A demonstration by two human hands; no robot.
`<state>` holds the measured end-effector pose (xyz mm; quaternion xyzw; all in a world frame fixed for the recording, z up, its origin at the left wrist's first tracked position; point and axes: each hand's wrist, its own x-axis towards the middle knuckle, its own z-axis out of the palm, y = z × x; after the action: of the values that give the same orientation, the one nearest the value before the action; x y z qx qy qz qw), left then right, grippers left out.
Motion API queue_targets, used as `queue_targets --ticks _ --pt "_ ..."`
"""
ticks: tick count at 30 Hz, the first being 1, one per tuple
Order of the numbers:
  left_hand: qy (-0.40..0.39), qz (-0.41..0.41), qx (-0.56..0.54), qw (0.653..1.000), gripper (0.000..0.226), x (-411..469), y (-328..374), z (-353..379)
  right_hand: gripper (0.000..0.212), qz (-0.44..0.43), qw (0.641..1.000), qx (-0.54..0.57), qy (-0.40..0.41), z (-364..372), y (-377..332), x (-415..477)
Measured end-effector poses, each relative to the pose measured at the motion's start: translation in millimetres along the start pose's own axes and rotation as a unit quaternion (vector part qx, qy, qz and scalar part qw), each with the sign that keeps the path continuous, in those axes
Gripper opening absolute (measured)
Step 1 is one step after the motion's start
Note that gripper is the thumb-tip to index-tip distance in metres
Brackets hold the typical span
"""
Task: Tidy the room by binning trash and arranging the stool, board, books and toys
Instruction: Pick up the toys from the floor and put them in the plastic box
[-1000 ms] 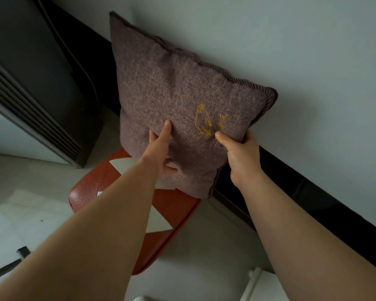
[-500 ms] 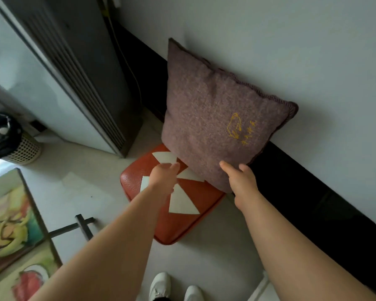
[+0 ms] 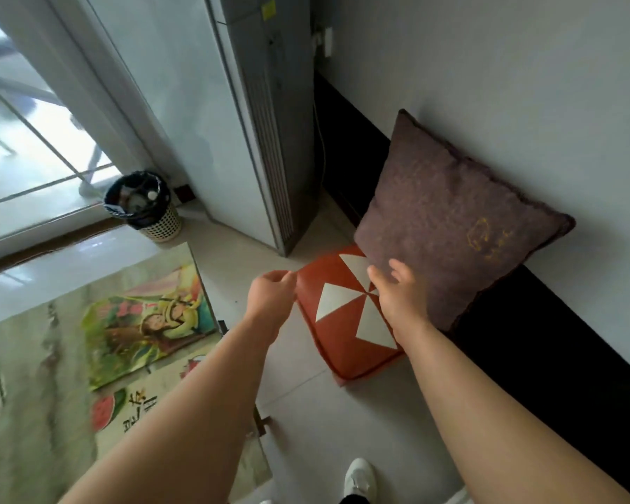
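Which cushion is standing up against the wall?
The purple cushion with yellow stitching; it leans upright on the wall. The red stool with white triangles lies flat beneath it.

- Daylight comes in from the window [image 3: 30,147] at upper left; on my feed its glass is blown out to near white.
- The floor [image 3: 51,263] below it carries pale glare, and the surface [image 3: 51,358] shines in streaks.
- The right side is dimmer: the wall [image 3: 506,85] reads flat grey, and the skirting [image 3: 561,358] is almost black, without detail.
- The cushion [image 3: 444,220] throws a soft shadow on the wall to its right.
- Motion blur smears the surface and the cushion's weave; I cannot read its yellow stitching.
- Wide-angle bend: the window frame and the tall unit [image 3: 262,121] lean toward the edges.
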<state>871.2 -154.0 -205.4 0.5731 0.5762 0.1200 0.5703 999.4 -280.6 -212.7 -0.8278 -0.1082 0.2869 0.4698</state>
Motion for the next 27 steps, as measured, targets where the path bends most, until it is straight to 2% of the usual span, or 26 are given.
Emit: queue_targets --ticks 6,13,19,27 --pt "0.029 0.103 0.057 0.993 0.030 -52.8 11.3 -98.3 0.056 -0.105 0.993 -0.058 -0.008 25.9 -46.5 -83.7" --pt "0.053 0.233 0.164 0.957 0.036 -138.2 12.8 -201.3 0.051 -0.219 0.971 -0.097 -0.013 42.5 -92.6 -180.3" --pt "0.097 0.265 0.169 0.944 0.036 -193.5 -10.1 -252.5 0.050 -0.278 0.953 -0.113 -0.034 52.0 -109.1 -231.1" --pt "0.180 0.263 0.149 0.936 0.033 -242.2 -59.7 -264.0 0.051 -0.315 0.937 -0.134 -0.065 59.5 -91.7 -249.4"
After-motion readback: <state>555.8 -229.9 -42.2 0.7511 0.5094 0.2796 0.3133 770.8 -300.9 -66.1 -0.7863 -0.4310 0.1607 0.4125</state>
